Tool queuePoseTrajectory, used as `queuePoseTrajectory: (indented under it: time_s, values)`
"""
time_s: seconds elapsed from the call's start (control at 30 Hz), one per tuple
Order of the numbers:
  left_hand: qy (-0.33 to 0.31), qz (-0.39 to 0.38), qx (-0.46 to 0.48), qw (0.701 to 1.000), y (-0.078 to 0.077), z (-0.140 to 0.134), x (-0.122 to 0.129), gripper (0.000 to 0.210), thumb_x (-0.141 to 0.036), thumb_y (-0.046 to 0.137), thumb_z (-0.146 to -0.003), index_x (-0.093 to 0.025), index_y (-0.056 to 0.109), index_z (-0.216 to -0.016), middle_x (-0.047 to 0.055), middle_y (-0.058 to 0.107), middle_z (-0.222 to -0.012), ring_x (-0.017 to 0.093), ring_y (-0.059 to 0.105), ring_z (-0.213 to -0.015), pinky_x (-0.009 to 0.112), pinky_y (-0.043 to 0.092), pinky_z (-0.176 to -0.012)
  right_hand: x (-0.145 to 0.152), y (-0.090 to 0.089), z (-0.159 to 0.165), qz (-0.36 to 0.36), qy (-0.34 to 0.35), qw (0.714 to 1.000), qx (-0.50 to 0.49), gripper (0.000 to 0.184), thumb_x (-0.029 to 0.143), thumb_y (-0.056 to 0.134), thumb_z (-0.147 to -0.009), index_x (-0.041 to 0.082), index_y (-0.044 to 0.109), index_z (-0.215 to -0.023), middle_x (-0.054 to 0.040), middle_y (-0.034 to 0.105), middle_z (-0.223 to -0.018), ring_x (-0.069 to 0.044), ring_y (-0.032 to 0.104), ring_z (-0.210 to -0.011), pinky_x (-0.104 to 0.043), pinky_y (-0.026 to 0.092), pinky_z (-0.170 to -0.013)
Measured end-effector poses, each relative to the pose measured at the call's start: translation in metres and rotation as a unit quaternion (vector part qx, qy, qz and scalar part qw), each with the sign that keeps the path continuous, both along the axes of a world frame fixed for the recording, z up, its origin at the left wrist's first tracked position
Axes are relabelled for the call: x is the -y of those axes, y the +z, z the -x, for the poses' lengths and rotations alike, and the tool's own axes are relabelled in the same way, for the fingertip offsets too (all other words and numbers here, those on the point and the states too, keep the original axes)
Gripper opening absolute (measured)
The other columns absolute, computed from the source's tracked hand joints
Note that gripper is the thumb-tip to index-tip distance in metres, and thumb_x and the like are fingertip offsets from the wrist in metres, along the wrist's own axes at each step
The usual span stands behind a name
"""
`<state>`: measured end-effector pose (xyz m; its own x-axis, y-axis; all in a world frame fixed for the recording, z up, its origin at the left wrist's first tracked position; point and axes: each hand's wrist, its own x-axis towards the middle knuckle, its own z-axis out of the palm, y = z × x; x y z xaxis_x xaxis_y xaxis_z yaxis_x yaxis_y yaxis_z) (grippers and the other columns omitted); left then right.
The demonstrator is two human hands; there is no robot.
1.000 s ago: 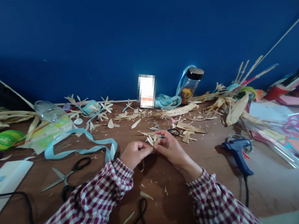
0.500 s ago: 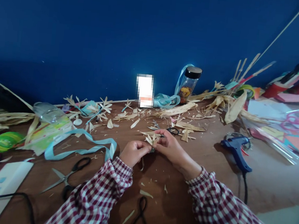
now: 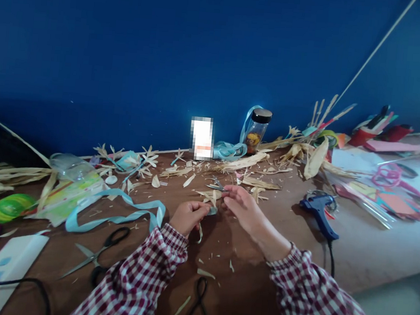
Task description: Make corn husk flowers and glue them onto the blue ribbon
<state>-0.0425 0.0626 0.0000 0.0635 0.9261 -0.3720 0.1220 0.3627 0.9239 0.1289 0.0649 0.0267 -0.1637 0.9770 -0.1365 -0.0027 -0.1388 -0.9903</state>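
Observation:
My left hand [image 3: 189,216] pinches a small piece made of pale, dry corn husk strips [image 3: 213,197], which stand up past the fingertips. A bit of light blue shows below the strips, and a thin curled strip hangs under the hand. Just right of the piece is my right hand [image 3: 247,212], fingers bent, with thumb and fingertips slightly apart and nothing visible between them. Small scissors [image 3: 218,184] lie just beyond the hands; the right fingers hide their handles. Larger black-handled scissors [image 3: 94,256] lie spread on the table [image 3: 242,292], left of my left sleeve.
Light blue ribbon [image 3: 116,215] loops at left, above a white power strip [image 3: 12,267]. A blue glue gun [image 3: 321,211] lies at right. A black-lidded jar [image 3: 257,132] and scattered husk scraps [image 3: 259,183] are at the back. A black cord loop [image 3: 200,294] lies in front.
My right fingers have come off the husk piece and shifted slightly right. The left hand keeps its pinch. The whole view has shifted, with objects at right appearing farther left and lower.

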Motion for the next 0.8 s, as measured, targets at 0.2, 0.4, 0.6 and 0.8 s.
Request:
queuePoseTrajectory:
  time_s: [0.2,0.4,0.6,0.8]
  values:
    - [-0.029,-0.021,-0.047,0.998,-0.005,0.005,-0.002,0.034,-0.041,0.064,-0.067,-0.011,0.068,-0.083,-0.008,0.042,-0.045,0.005,0.036,-0.035,0.019,0.030,-0.039,0.044,0.035,-0.034,-0.101,0.058,0.985,0.128,0.026,0.031,0.055,-0.083,0.023,0.054,-0.109,-0.0062,0.062,-0.102,-0.018,0.060,-0.090,-0.031,0.049,-0.075]
    - [-0.036,-0.044,-0.077,0.995,-0.004,0.000,0.003,0.035,-0.044,0.062,-0.067,-0.012,0.068,-0.081,-0.007,0.044,-0.046,0.006,0.036,-0.034,0.019,0.029,-0.038,0.066,0.019,-0.097,-0.112,-0.009,0.958,0.262,0.027,0.034,0.055,-0.083,0.023,0.054,-0.107,-0.0077,0.064,-0.096,-0.021,0.063,-0.085,-0.033,0.052,-0.072]
    - [-0.076,-0.059,-0.119,0.988,-0.004,-0.004,0.018,0.041,-0.050,0.057,-0.069,-0.014,0.069,-0.087,-0.006,0.045,-0.039,0.009,0.040,-0.035,0.020,0.031,-0.040,0.069,-0.002,-0.177,-0.151,-0.149,0.872,0.441,0.026,0.034,0.050,-0.082,0.020,0.056,-0.103,-0.0070,0.066,-0.085,-0.020,0.063,-0.074,-0.032,0.051,-0.067]
    - [-0.061,-0.053,-0.189,0.979,-0.009,-0.001,0.021,0.048,-0.058,0.057,-0.065,-0.016,0.070,-0.085,-0.006,0.046,-0.036,0.011,0.042,-0.034,0.021,0.028,-0.042,0.075,-0.007,-0.224,-0.131,-0.218,0.771,0.584,0.024,0.035,0.048,-0.083,0.020,0.057,-0.098,-0.0060,0.064,-0.081,-0.021,0.061,-0.071,-0.032,0.047,-0.064]
